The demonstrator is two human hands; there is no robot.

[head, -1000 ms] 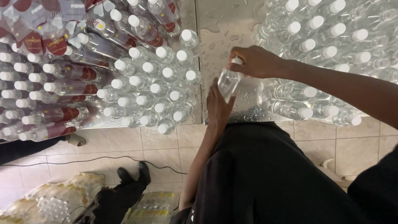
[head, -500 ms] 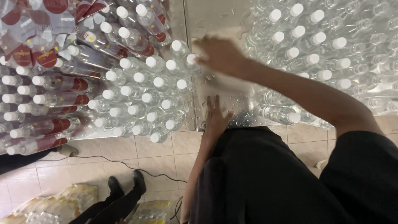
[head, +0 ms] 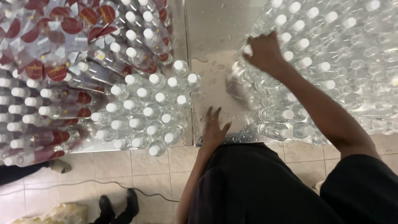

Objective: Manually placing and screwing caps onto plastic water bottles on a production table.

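On the wet steel tabletop point(head: 215, 49), in the bare strip between two crowds of bottles, a clear plastic bottle point(head: 237, 81) stands or tips at the left edge of the unlabelled bottle mass point(head: 340, 66); motion blur makes its tilt hard to call. The right hand point(head: 265, 52) is above it, at the cap end, fingers curled down. The grip looks closed around the bottle's top, though blur hides the exact finger contact.

Handling, as a judgement: filled bottle, moderately heavy for its size, thin walls that give under a squeeze, skin slick from the water beaded on the tabletop. Neck and cap are the stiff part and the safest hold; mid-body would slip or dent.

Right arm reaches forward and leftward across the bottle mass, elbow low, wrist bent down over the bottle.

Left hand point(head: 215, 128) lies flat on the tabletop near its front edge, just below the bottle, fingers spread, holding nothing. Left of it stand labelled bottles with red labels point(head: 62, 70).
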